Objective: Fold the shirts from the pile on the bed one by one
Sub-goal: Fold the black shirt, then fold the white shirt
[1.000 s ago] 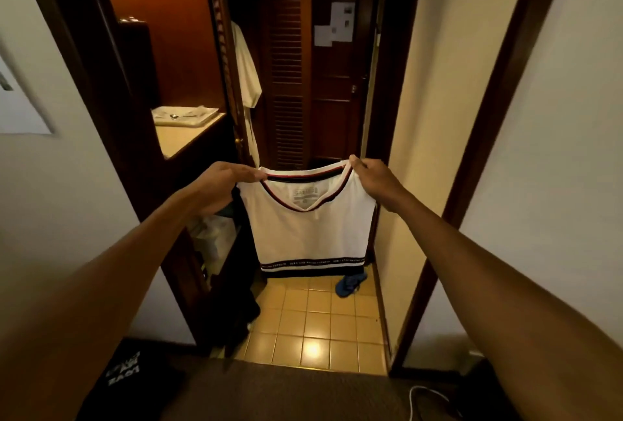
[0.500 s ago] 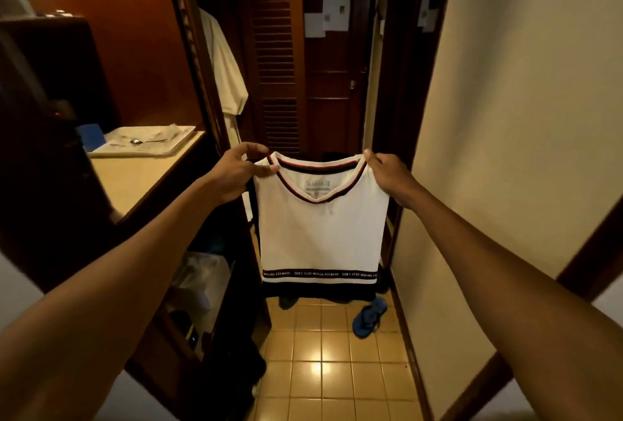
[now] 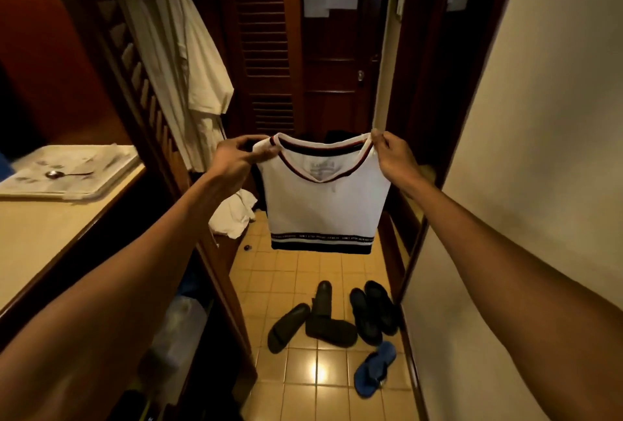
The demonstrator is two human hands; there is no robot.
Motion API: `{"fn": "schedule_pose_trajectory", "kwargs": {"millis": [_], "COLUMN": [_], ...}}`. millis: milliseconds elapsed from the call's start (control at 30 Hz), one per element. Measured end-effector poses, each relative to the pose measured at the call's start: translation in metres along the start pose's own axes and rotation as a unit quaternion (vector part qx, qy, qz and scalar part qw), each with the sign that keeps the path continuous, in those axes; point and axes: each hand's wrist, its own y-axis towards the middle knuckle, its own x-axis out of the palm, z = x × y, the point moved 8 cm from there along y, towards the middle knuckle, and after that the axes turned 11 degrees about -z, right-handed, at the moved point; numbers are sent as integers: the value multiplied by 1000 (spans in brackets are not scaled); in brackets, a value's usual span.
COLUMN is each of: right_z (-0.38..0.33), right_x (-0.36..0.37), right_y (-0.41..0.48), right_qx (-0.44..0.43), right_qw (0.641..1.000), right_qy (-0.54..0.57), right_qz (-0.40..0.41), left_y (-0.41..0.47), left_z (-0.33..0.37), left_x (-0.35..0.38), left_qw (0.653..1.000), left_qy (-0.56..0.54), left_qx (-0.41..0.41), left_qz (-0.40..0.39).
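A small white shirt [image 3: 323, 208] with a dark striped V-neck collar and a dark banded hem hangs in the air in front of me over a tiled hallway floor. My left hand [image 3: 234, 159] pinches its left shoulder and my right hand [image 3: 392, 157] pinches its right shoulder, both arms stretched forward. The sleeves look folded behind the body. The bed and the pile of shirts are out of sight.
A counter [image 3: 43, 232] with a white tray [image 3: 70, 171] stands at my left. A pale robe [image 3: 182, 60] hangs on the wooden screen. Several dark sandals [image 3: 333, 319] and a blue flip-flop [image 3: 376, 368] lie on the floor. A wall [image 3: 526, 184] closes the right side.
I have walked forward into the hallway with the shirt held up by both hands. The sandals on the floor have come into sight and the counter is closer.
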Motion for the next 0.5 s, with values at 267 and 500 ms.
{"fn": "schedule_pose_trajectory", "kwargs": {"millis": [267, 500], "right_z": [20, 31], "right_x": [24, 86], "right_y": [194, 362], "right_qx": [-11, -35], "right_qw": [998, 995], "right_qy": [19, 20], "right_qz": [-65, -87], "left_y": [151, 291], "left_z": [-30, -65], "left_x": [-42, -128], "left_qw": [989, 974], "left_qy": [-96, -139], "left_qx": [-11, -18], "left_qz": [110, 176]}}
